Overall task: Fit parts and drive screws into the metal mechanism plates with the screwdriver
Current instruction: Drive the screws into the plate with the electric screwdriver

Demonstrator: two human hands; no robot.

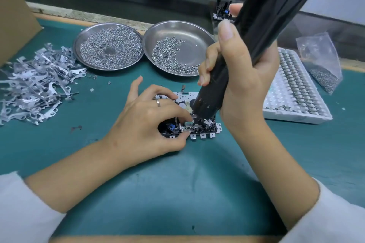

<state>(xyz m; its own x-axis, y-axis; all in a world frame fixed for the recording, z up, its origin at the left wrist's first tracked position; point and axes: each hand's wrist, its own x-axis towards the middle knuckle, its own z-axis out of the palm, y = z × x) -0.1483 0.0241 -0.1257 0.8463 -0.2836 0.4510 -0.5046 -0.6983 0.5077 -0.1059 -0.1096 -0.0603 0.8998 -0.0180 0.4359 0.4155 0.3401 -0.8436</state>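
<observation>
Two hands at work, one item under them. Item: mechanism plate (197,124), thin stamped metal carrying small black and blue fittings, lying flat on the green mat (177,183) directly before me. My left hand (150,124) rests on its near left end, thumb and fingertips curled in and pinching a small part against the plate. My right hand (243,77) is wrapped fully round the black screwdriver (256,31), whose nose stands on the plate's far side; the bit itself is hidden. Handling, by my judgement: plate light and stiff, edges sharp, prone to skate on the mat, so best held down at its rim, clear of the delicate fittings. Screwdriver bulky, top-heavy; grip low on the barrel. Stock nearby: dish of springs (108,47), dish of screws (177,47), heap of stamped levers (35,85).
</observation>
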